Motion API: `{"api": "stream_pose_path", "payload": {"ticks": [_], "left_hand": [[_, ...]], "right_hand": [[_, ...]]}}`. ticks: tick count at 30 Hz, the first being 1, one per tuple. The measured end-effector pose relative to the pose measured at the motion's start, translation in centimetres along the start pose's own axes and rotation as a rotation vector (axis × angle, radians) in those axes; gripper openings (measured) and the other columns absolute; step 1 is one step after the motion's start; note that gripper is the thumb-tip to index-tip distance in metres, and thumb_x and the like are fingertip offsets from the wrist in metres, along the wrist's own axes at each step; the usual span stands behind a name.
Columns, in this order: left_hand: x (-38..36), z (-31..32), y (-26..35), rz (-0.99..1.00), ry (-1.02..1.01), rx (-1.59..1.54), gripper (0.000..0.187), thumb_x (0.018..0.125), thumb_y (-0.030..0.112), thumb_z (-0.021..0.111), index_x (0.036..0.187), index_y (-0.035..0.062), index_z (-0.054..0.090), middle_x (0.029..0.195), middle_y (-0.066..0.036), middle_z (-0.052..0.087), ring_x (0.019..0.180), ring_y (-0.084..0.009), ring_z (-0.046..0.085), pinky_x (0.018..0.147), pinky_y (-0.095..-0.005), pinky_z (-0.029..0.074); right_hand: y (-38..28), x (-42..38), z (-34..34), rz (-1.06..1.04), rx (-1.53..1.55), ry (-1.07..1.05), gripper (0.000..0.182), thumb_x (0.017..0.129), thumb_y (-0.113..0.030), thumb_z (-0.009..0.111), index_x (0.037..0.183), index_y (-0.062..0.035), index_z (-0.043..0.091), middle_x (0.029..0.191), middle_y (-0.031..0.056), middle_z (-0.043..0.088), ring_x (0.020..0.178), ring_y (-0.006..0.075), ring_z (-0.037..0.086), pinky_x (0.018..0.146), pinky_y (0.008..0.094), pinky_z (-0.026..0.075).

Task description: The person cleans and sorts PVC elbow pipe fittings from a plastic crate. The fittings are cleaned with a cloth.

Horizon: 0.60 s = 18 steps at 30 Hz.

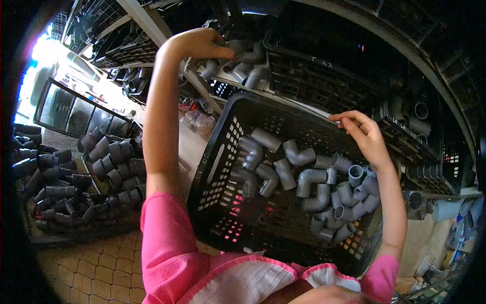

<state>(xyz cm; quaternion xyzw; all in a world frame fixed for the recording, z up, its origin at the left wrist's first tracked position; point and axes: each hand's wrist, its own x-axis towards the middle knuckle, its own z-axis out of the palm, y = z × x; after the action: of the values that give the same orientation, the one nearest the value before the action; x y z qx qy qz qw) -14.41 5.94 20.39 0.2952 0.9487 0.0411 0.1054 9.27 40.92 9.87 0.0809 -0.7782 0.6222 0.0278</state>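
My left hand [200, 44] reaches up to a shelf, its thumb and fingers apart, beside a pile of grey pipe elbows [244, 70]. Nothing shows in its grasp. At the far right rim of a black plastic basket [212, 147], my right hand [362, 133] has its fingers pinched on the edge. The basket sits tilted before my body. Inside it, several grey pipe elbows [310, 177] lie loose, heaped more thickly toward the right.
A black crate [319, 76] stands on the shelf behind the basket. More grey fittings [419, 119] fill crates at right. To the left lies a large heap of dark pipe fittings [61, 190]. A slanted metal post [147, 17] rises near my left hand.
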Motion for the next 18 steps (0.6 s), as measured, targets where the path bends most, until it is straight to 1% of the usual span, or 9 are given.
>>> {"api": "stream_pose_path", "payload": {"ticks": [1,2,5,8,11,15,16,17,18], "left_hand": [[2.3,0.2,-0.5,-0.058,-0.117,0.096,0.072,0.077,0.062,0.063,0.113,0.0001,0.069,0.097,-0.02,0.072,0.087,-0.0315,0.07,0.076,-0.0409,0.055],[5.6,1.6,-2.2,-0.041,-0.083,0.151,0.071,0.076,0.063,0.063,0.11,0.0017,0.071,0.099,-0.019,0.072,0.089,-0.0314,0.07,0.079,-0.0419,0.055],[9.3,4.0,-1.9,-0.176,0.052,0.232,0.069,0.075,0.064,0.063,0.111,0.005,0.07,0.112,-0.016,0.07,0.101,-0.0315,0.068,0.087,-0.0459,0.053],[13.8,8.2,-2.4,-0.196,0.334,0.372,0.064,0.079,0.058,0.063,0.119,0.0089,0.066,0.123,-0.016,0.065,0.11,-0.0316,0.065,0.09,-0.0465,0.052],[15.1,8.9,-1.9,-0.268,0.283,0.158,0.058,0.082,0.05,0.063,0.127,0.0132,0.061,0.131,-0.017,0.06,0.116,-0.0334,0.061,0.092,-0.0467,0.052],[14.5,7.7,-1.8,-0.18,0.355,0.2,0.048,0.084,0.041,0.063,0.123,0.0131,0.063,0.124,-0.018,0.063,0.113,-0.0356,0.063,0.091,-0.0471,0.053],[13.3,6.5,-1.7,-0.137,0.318,0.229,0.046,0.083,0.043,0.063,0.119,0.0134,0.064,0.118,-0.017,0.067,0.11,-0.034,0.064,0.09,-0.0464,0.053],[12.9,6.1,-2.1,-0.056,0.429,0.221,0.045,0.085,0.042,0.061,0.12,0.0145,0.065,0.112,-0.016,0.069,0.108,-0.0331,0.065,0.089,-0.046,0.054],[12.2,5.8,-2.5,-0.014,0.377,0.234,0.043,0.088,0.042,0.058,0.117,0.0111,0.066,0.112,-0.019,0.068,0.107,-0.0359,0.064,0.09,-0.0474,0.052]], "right_hand": [[-0.1,0.1,0.1,-0.006,0.003,0.017,0.026,0.098,-0.028,0.063,0.108,-0.0042,0.067,0.085,-0.0025,0.064,0.068,0.0025,0.05,0.06,0.022,0.039],[-0.4,0.2,0.4,0.003,0.041,0.025,0.026,0.098,-0.028,0.062,0.107,-0.0044,0.067,0.086,-0.0033,0.064,0.069,0.0025,0.05,0.06,0.0217,0.039],[-0.8,-0.3,-0.4,0.014,0.032,-0.07,0.025,0.097,-0.024,0.062,0.115,-0.0072,0.069,0.109,0.0025,0.069,0.099,0.0117,0.063,0.085,0.0271,0.048],[-1.1,-0.7,-0.4,-0.036,0.026,-0.043,0.023,0.099,-0.024,0.059,0.112,-0.0089,0.071,0.107,0.0005,0.07,0.097,0.0087,0.063,0.082,0.0241,0.048],[-1.5,-1.0,-0.8,-0.026,0.008,-0.025,0.022,0.099,-0.023,0.058,0.11,-0.008,0.071,0.107,0.0,0.071,0.097,0.0089,0.063,0.083,0.0233,0.047],[-2.1,-1.5,-0.4,0.021,0.012,0.005,0.022,0.1,-0.021,0.057,0.109,-0.0067,0.071,0.108,0.0005,0.07,0.097,0.008,0.063,0.083,0.0225,0.048],[-1.9,-1.5,-0.6,0.013,-0.011,0.0,0.024,0.099,-0.025,0.058,0.111,-0.008,0.07,0.107,0.0015,0.07,0.097,0.0106,0.063,0.085,0.0261,0.048],[-1.7,-1.5,-0.6,0.008,-0.032,-0.007,0.027,0.099,-0.03,0.059,0.113,-0.0094,0.07,0.106,0.0025,0.071,0.097,0.0132,0.064,0.087,0.0297,0.048],[-1.8,-1.3,0.1,0.065,0.008,0.072,0.026,0.098,-0.028,0.062,0.107,-0.0041,0.067,0.09,-0.0026,0.065,0.073,0.0028,0.053,0.063,0.021,0.04]]}}
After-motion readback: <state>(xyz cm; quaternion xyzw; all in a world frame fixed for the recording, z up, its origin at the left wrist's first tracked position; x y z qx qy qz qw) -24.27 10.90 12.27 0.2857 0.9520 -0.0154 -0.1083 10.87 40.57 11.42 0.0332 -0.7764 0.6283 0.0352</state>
